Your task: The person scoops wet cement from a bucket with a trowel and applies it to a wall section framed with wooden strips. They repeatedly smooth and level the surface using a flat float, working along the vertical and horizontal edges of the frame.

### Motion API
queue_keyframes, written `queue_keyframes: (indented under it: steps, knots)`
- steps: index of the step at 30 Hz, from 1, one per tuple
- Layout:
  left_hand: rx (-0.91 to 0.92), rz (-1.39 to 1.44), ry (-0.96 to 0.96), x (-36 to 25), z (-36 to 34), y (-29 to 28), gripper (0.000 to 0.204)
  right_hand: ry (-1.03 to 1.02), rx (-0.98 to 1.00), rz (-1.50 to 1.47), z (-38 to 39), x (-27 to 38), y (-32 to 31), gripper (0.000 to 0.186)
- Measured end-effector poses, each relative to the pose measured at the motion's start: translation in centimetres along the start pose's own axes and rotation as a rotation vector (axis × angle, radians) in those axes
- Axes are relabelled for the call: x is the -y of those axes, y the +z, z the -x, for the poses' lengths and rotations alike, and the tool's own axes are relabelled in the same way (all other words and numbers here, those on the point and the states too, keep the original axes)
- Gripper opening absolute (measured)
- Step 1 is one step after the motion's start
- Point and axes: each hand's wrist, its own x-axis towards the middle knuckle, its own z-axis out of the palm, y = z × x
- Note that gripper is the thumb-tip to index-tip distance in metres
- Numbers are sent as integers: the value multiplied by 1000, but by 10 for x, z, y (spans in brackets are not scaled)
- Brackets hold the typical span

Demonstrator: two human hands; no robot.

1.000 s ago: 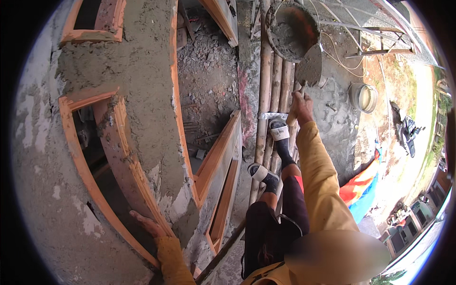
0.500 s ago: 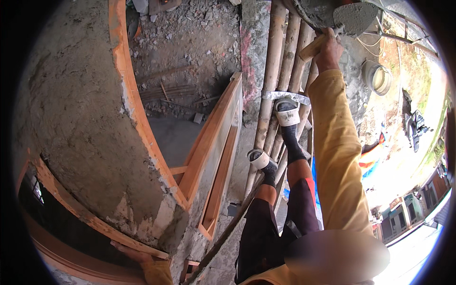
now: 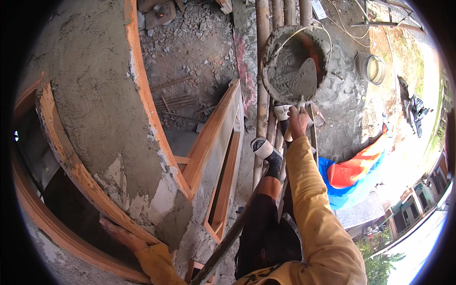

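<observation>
Head-worn fisheye view (straight edges bowed), facing steeply down; yellow right sleeve (image 3: 308, 185) near, bucket (image 3: 265, 71) farther off.

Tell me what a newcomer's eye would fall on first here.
Probably the mortar-caked bucket at upper centre, with the right hand holding a trowel, blade over it. Next, the bright orange-and-blue sheet at right, below the middle. Then the left hand at lower left, beside an orange wooden frame.

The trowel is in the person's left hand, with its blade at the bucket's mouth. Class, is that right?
Not quite: the head view shows the trowel in the right hand; the left hand is by the wooden frame. The blade is indeed at the bucket's mouth.
</observation>
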Motion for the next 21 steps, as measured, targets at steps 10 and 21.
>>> queue_keyframes:
  steps: [10, 21]
  knots:
    - [-109, -345, 350, -42, 7, -13, 56, -320, 292, 1327, -77, 140, -12, 33]
    - [-39, -361, 393, -43, 5, -16, 55, -202, 787, 271, -40, 71, -38, 20]
